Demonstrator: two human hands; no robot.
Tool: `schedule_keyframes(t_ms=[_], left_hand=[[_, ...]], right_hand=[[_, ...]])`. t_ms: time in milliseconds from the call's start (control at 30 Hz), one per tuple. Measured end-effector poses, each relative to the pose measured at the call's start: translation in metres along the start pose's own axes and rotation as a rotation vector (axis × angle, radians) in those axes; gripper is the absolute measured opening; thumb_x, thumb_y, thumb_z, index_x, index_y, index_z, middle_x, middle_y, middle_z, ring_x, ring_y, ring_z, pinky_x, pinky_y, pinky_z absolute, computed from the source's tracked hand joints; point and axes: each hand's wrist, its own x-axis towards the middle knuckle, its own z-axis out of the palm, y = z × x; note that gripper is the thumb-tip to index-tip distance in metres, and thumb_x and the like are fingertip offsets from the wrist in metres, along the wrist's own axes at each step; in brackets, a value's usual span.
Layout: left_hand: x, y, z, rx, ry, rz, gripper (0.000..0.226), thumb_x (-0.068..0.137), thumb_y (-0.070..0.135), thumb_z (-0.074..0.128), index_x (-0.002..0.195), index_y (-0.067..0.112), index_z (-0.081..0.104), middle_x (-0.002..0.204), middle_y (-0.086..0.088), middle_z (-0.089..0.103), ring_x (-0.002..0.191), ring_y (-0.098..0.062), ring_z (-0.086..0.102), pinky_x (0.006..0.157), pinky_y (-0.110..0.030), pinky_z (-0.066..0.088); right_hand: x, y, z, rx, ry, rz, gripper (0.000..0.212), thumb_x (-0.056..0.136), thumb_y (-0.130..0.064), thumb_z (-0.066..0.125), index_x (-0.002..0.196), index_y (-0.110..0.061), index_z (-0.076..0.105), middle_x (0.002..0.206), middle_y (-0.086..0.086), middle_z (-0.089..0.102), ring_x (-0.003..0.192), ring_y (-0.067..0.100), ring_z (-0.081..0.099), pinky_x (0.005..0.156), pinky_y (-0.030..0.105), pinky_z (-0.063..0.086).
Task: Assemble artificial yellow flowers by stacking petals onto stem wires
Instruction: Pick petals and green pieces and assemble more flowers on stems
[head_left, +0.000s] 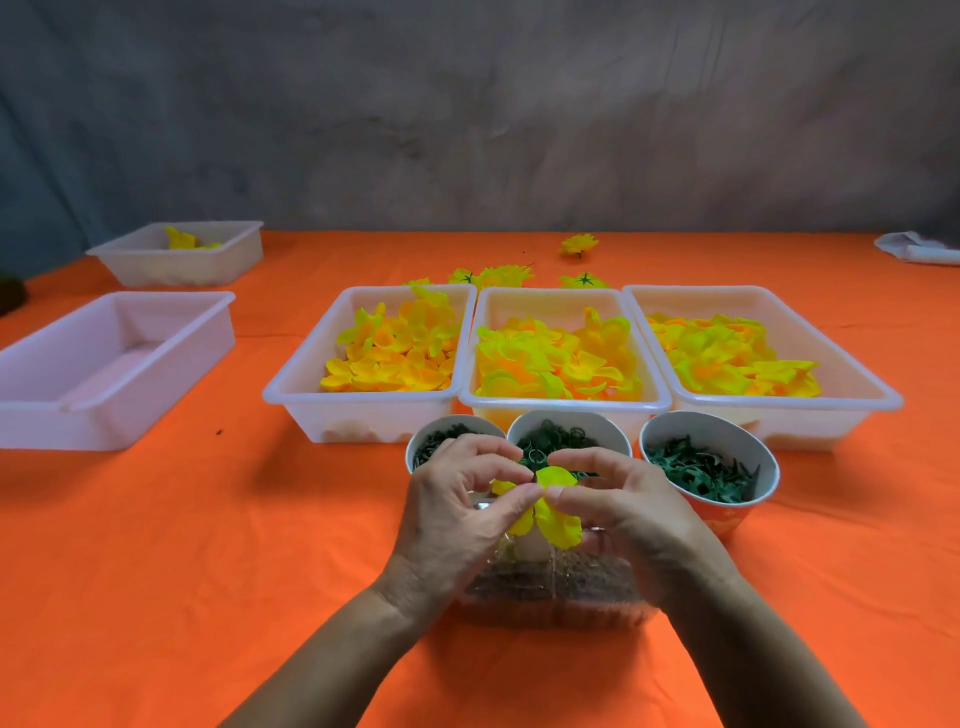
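My left hand (457, 509) and my right hand (623, 499) meet in front of me, both pinching a yellow petal piece (556, 512). A thin green stem tip shows just above the petal between my fingertips; the rest of the stem is hidden. Three white trays hold loose yellow petals: the left tray (291, 387), the middle tray (563, 401) and the right tray (883, 397). Three paper cups with green plastic parts stand in front of them: the left cup (415, 447), the middle cup (613, 431) and the right cup (766, 457).
A clear plastic box (561, 592) with dark contents lies under my hands. An empty white tray (104, 364) sits at the left, and another tray (228, 244) with a few yellow pieces stands behind it. Finished yellow flowers (579, 244) lie beyond the trays on the orange tablecloth (208, 519).
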Motion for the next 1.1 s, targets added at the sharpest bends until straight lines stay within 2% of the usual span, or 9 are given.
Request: schedule_keyframes(t_ms=[100, 267, 333, 467, 600, 667, 833, 933, 1100], left_hand=[[0.003, 0.0, -0.003, 0.041, -0.043, -0.002, 0.011, 0.072, 0.014, 0.08, 0.072, 0.023, 0.074, 0.092, 0.005, 0.068, 0.092, -0.008, 0.063, 0.071, -0.02, 0.048], [0.006, -0.002, -0.004, 0.051, -0.07, 0.006, 0.009, 0.072, 0.012, 0.08, 0.072, 0.02, 0.075, 0.09, 0.006, 0.067, 0.089, -0.004, 0.061, 0.07, -0.011, 0.044], [0.007, -0.003, -0.005, 0.051, -0.074, 0.022, 0.008, 0.072, 0.012, 0.08, 0.072, 0.019, 0.075, 0.09, 0.006, 0.067, 0.09, -0.004, 0.061, 0.071, -0.013, 0.046], [0.007, -0.006, -0.005, 0.028, -0.09, 0.015, 0.006, 0.072, 0.011, 0.08, 0.072, 0.016, 0.075, 0.09, 0.005, 0.066, 0.092, -0.011, 0.062, 0.072, -0.036, 0.057], [0.005, -0.005, -0.004, 0.042, -0.071, 0.028, 0.009, 0.071, 0.013, 0.08, 0.07, 0.02, 0.074, 0.089, 0.008, 0.067, 0.091, -0.007, 0.062, 0.075, -0.024, 0.051], [0.005, -0.004, -0.003, 0.012, -0.061, -0.006, 0.012, 0.071, 0.013, 0.08, 0.068, 0.022, 0.074, 0.088, 0.009, 0.068, 0.09, -0.008, 0.063, 0.075, -0.031, 0.054], [0.003, 0.0, -0.003, -0.052, -0.067, -0.077, 0.023, 0.072, 0.006, 0.079, 0.066, 0.028, 0.073, 0.087, 0.011, 0.068, 0.089, -0.011, 0.065, 0.076, -0.047, 0.056], [0.004, -0.001, -0.002, -0.045, -0.063, -0.076, 0.022, 0.071, 0.006, 0.079, 0.067, 0.027, 0.072, 0.088, 0.012, 0.068, 0.087, -0.01, 0.065, 0.075, -0.042, 0.057], [0.003, -0.002, -0.002, -0.039, -0.057, -0.059, 0.02, 0.072, 0.006, 0.078, 0.068, 0.025, 0.073, 0.087, 0.01, 0.069, 0.085, -0.009, 0.066, 0.072, -0.034, 0.055]], right_hand=[[0.002, 0.0, -0.003, -0.05, 0.007, -0.02, 0.028, 0.076, -0.004, 0.073, 0.101, -0.018, 0.069, 0.075, 0.006, 0.064, 0.062, 0.012, 0.061, 0.056, 0.027, 0.045], [0.006, 0.003, -0.007, -0.094, -0.001, -0.008, 0.028, 0.072, -0.009, 0.077, 0.097, -0.021, 0.071, 0.073, 0.003, 0.065, 0.066, 0.015, 0.064, 0.059, 0.03, 0.048], [0.008, 0.004, -0.009, -0.094, 0.0, -0.001, 0.028, 0.071, -0.009, 0.077, 0.096, -0.021, 0.071, 0.073, 0.003, 0.064, 0.064, 0.013, 0.063, 0.055, 0.026, 0.048], [0.008, 0.004, -0.009, -0.114, -0.007, 0.005, 0.028, 0.072, -0.009, 0.077, 0.097, -0.02, 0.07, 0.068, -0.001, 0.061, 0.057, 0.007, 0.06, 0.051, 0.021, 0.046], [0.008, -0.002, -0.016, -0.133, 0.01, -0.019, 0.018, 0.076, -0.011, 0.075, 0.092, -0.019, 0.071, 0.073, 0.001, 0.067, 0.056, 0.007, 0.062, 0.048, 0.018, 0.046], [0.013, -0.007, -0.027, -0.121, 0.104, -0.069, 0.013, 0.079, -0.01, 0.072, 0.091, -0.016, 0.071, 0.078, 0.005, 0.068, 0.059, 0.006, 0.063, 0.048, 0.017, 0.046], [0.037, -0.011, -0.044, -0.431, 0.281, -0.264, 0.011, 0.081, -0.009, 0.07, 0.09, -0.014, 0.074, 0.083, 0.004, 0.072, 0.075, 0.008, 0.065, 0.069, 0.022, 0.05], [0.056, -0.01, -0.038, -0.65, 0.216, -0.296, 0.013, 0.081, -0.007, 0.069, 0.09, -0.012, 0.076, 0.088, 0.003, 0.073, 0.085, 0.013, 0.067, 0.082, 0.027, 0.051], [0.083, -0.004, -0.022, -0.88, 0.011, -0.324, 0.021, 0.08, -0.003, 0.069, 0.099, -0.01, 0.075, 0.098, 0.006, 0.073, 0.093, 0.018, 0.066, 0.083, 0.028, 0.05]])
